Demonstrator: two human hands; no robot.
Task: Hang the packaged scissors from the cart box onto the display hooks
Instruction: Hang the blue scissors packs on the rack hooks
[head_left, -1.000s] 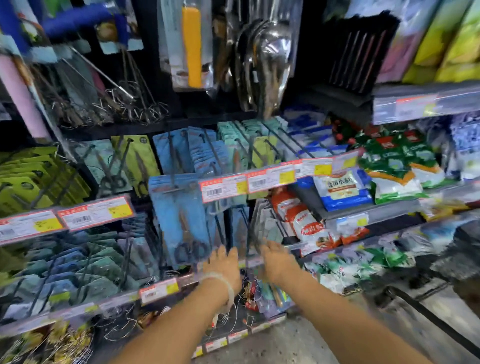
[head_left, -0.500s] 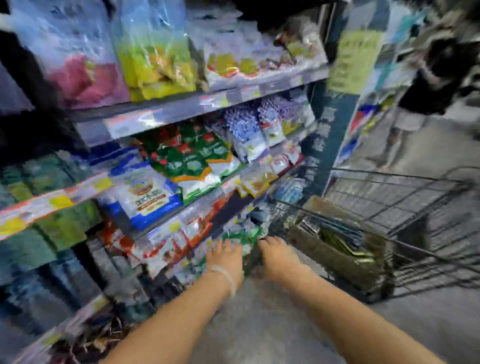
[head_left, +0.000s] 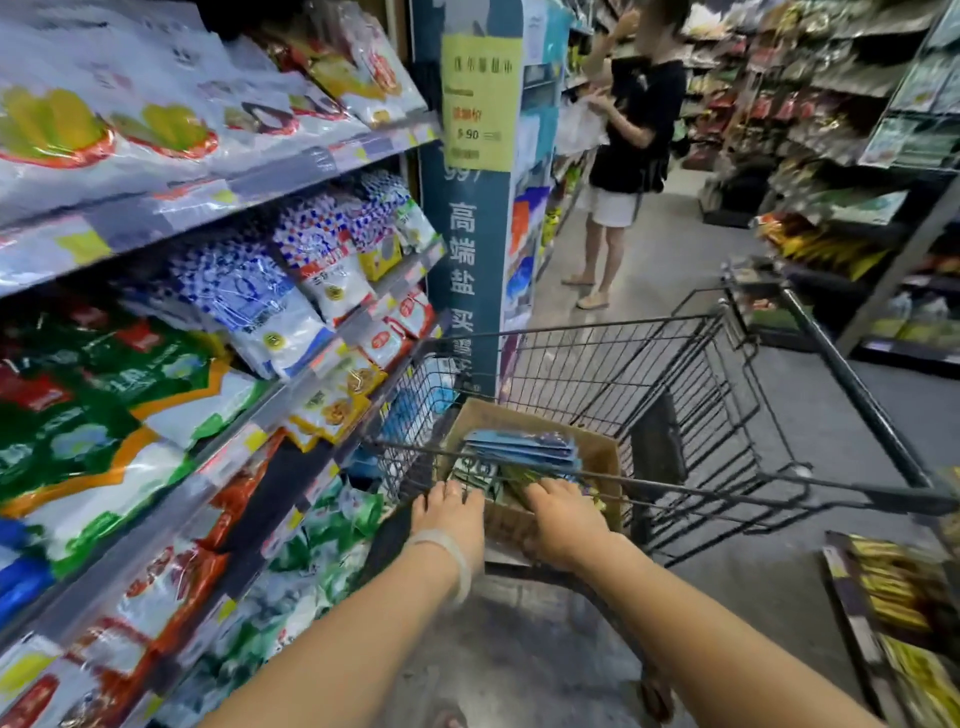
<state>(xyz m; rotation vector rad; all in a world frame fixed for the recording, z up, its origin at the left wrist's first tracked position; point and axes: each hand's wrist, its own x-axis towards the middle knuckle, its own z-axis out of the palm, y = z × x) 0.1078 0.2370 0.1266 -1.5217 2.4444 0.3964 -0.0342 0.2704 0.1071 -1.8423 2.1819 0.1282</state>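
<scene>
Both hands have come from the shelf to the cardboard box (head_left: 524, 519) in the cart (head_left: 675, 395); left hand (head_left: 451, 514) and right hand (head_left: 563, 519) lie flat-fingered on the packaged scissors (head_left: 519, 452) inside

One wire shopping cart (head_left: 649, 384) holding one cardboard box (head_left: 597, 452); one stack of blue scissor packs (head_left: 519, 447), individual number indistinct. Two bare hands: left hand (head_left: 449, 514), right hand (head_left: 563, 517). One wristband (head_left: 447, 551). One other person (head_left: 631, 140). One yellow price sign (head_left: 480, 98).
</scene>
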